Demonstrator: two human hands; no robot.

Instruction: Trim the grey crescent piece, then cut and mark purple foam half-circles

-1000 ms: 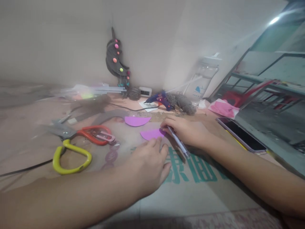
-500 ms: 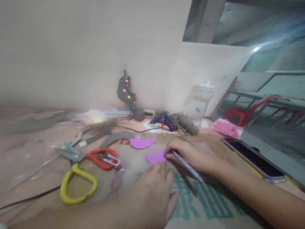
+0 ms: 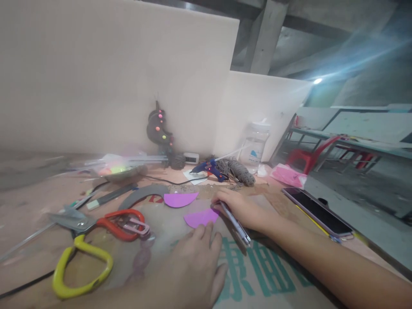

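Observation:
A purple half-disc (image 3: 199,218), perhaps paper or felt, lies flat on the brown cardboard (image 3: 180,292). My left hand (image 3: 189,262) rests with stretched fingers, its fingertips on the half-disc's near edge. At the right end of that piece, my right hand (image 3: 236,208) is closed around a slim pen (image 3: 236,224); its fingertips touch the piece and hide the pen's tip. A second purple half-disc (image 3: 180,199) lies just beyond. To its left is a grey curved strip (image 3: 141,195).
Scissors with red and yellow handles (image 3: 109,258) lie at left, a pink clip (image 3: 139,226) on them. Farther back are a blue glue gun (image 3: 210,168), grey yarn (image 3: 240,171), a clear bottle (image 3: 255,148) and a decorated dark crescent (image 3: 157,126). A phone (image 3: 317,212) lies at right.
The whole view has shifted, so things appear farther left and slightly lower. The pen's rear end has swung a little nearer to me. Both hands stay at the same purple piece.

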